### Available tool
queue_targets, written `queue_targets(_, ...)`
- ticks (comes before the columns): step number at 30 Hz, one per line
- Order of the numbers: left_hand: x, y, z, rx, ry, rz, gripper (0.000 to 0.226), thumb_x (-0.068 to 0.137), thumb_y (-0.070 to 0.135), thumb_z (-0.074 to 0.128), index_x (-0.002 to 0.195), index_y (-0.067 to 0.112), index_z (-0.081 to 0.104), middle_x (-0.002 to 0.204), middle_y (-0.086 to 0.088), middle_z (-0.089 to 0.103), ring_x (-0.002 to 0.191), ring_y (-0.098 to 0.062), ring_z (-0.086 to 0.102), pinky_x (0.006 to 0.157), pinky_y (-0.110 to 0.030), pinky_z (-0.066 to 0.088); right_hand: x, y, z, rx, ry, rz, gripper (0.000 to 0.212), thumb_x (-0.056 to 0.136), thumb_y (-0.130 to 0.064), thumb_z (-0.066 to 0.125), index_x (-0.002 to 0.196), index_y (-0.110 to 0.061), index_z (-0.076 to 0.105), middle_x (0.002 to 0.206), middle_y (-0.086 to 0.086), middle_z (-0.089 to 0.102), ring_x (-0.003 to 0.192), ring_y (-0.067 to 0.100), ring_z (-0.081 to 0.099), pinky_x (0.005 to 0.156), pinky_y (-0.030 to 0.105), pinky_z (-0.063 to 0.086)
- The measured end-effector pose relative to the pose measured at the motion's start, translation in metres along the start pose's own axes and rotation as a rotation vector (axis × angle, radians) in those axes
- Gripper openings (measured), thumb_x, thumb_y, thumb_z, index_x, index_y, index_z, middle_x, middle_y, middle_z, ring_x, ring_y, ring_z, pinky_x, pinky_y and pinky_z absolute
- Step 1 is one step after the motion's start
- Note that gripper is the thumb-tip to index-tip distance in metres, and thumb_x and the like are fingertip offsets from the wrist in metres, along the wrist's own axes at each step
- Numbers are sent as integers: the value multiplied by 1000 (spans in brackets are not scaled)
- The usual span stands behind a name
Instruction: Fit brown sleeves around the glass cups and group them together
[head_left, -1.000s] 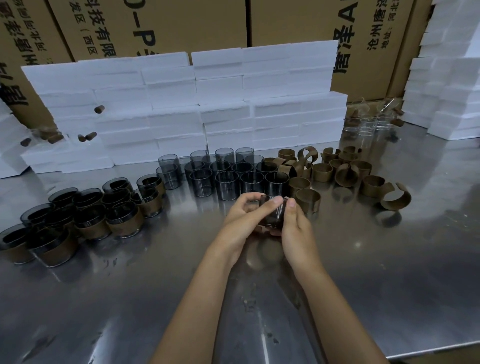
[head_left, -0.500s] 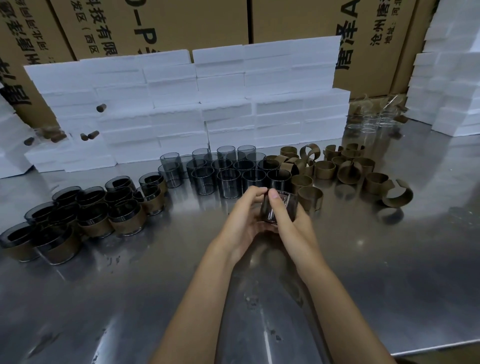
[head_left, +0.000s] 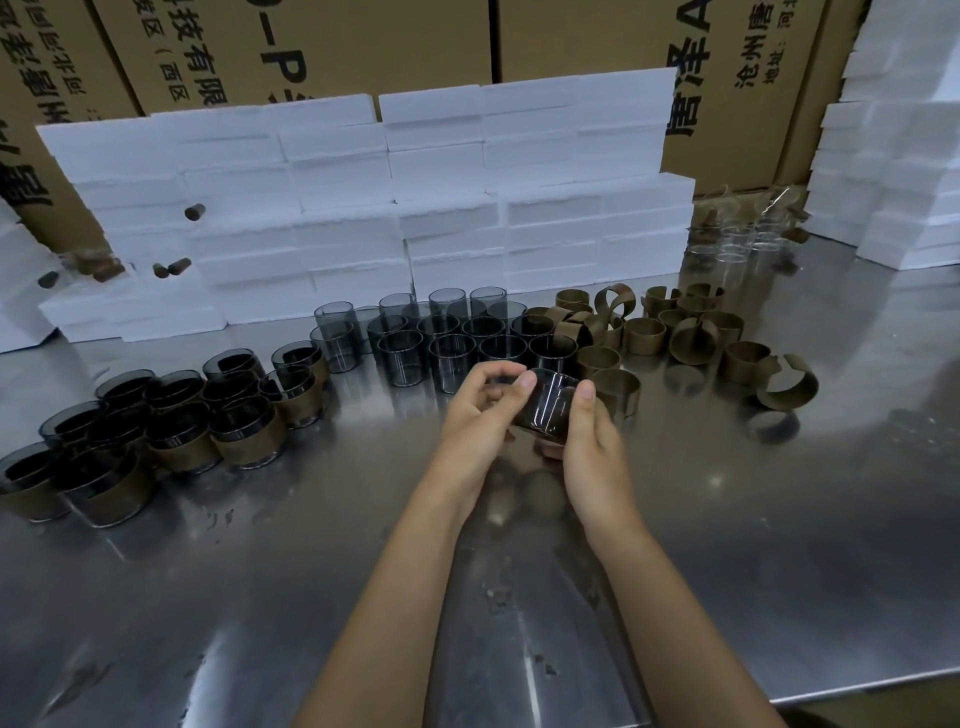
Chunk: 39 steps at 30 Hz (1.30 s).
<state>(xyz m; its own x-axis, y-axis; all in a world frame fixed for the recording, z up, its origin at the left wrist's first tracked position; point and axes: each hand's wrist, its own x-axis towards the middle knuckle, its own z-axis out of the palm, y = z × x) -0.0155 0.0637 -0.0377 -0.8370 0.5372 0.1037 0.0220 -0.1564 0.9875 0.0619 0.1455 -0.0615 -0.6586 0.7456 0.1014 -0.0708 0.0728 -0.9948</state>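
Both hands on one glass cup (head_left: 548, 410) mid-table: right hand (head_left: 589, 441) grasping it, left hand (head_left: 480, 415) pinching rim. Left of grip: sleeved cups (head_left: 171, 415), roughly dozen grouped. Behind grip: bare cups (head_left: 436, 338). Right: loose brown sleeves (head_left: 675, 338). Maybe halfway, lots left.

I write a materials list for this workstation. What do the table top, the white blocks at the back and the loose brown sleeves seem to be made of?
Table top: brushed steel, probably; it mirrors the hands.
White blocks: likely foam; matte, crumbly edges.
Brown sleeves: stiff split bands, perhaps card or leatherette; matte.
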Motion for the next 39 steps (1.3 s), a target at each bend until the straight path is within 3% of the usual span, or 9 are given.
queue_targets(5, 0, -1, 1, 64, 59, -21, 8, 103, 26, 60, 103, 22, 67, 100, -4, 70, 92, -19, 64, 74, -31, 49, 5, 0, -1, 41, 44, -11, 35, 110, -36, 40, 130, -17, 62, 117, -2, 68, 112, 13, 65, 104, 49, 51)
queue_targets(8, -3, 5, 2, -2, 25, -96, 29, 94, 44, 70, 102, 16, 71, 96, -6, 74, 91, -18, 69, 71, -29, 53, 5, -2, -2, 92, 10, -8, 28, 101, -48, 56, 123, -32, 56, 113, -20, 65, 97, -14, 62, 97, 29, 53)
queue_targets(12, -8, 8, 5, -141, -134, -158, 58, 81, 55, 74, 116, 10, 75, 114, -15, 76, 100, -24, 73, 77, -32, 60, 1, -5, -4, 39, -68, -26, 32, 91, -63, 62, 111, -39, 64, 100, -31, 71, 94, -16, 63, 74, 2, 47)
queue_targets(17, -5, 9, 2, -181, -151, -203, 47, 93, 44, 69, 118, 5, 75, 108, -12, 78, 94, -19, 75, 70, -25, 58, 0, -3, -2, 20, -89, -6, 42, 89, -72, 54, 117, -42, 63, 108, -25, 70, 99, -19, 61, 86, 14, 47)
queue_targets(21, -3, 6, 2, -190, -123, -199, 40, 96, 41, 68, 109, 5, 78, 92, -10, 78, 75, -15, 75, 57, -21, 55, 1, -1, 1, -21, -74, -16, 58, 99, -68, 38, 131, -25, 60, 133, -5, 65, 127, 13, 59, 110, 38, 46)
queue_targets(25, -2, 5, 3, -202, -16, -170, 45, 96, 38, 68, 120, 0, 67, 90, -7, 75, 69, -10, 72, 55, -18, 52, 2, 0, 0, -20, -50, -7, 57, 106, -58, 29, 133, -22, 63, 126, 2, 69, 122, 20, 63, 109, 48, 47)
queue_targets(30, 0, 1, 0, -175, 86, -139, 24, 100, 32, 65, 108, 9, 62, 97, -10, 73, 72, -10, 70, 57, -20, 53, 2, 2, -1, 20, -22, -56, 35, 108, -39, 43, 130, -17, 62, 117, -3, 70, 113, 15, 66, 104, 45, 52)
queue_targets(33, 4, -1, -2, -124, 154, -109, 16, 103, 24, 60, 104, 8, 64, 101, -12, 72, 88, -20, 68, 74, -28, 55, 2, 3, 0, 45, -18, -101, 28, 102, -33, 60, 128, -23, 59, 115, -7, 68, 107, -1, 65, 89, 17, 52)
queue_targets(39, -2, 7, 1, -198, 50, -176, 45, 97, 41, 66, 115, 0, 70, 106, -17, 77, 90, -20, 74, 75, -26, 59, 2, 1, 0, 32, -10, -115, 55, 87, -45, 77, 134, -24, 57, 116, -15, 62, 99, -17, 59, 80, 5, 46)
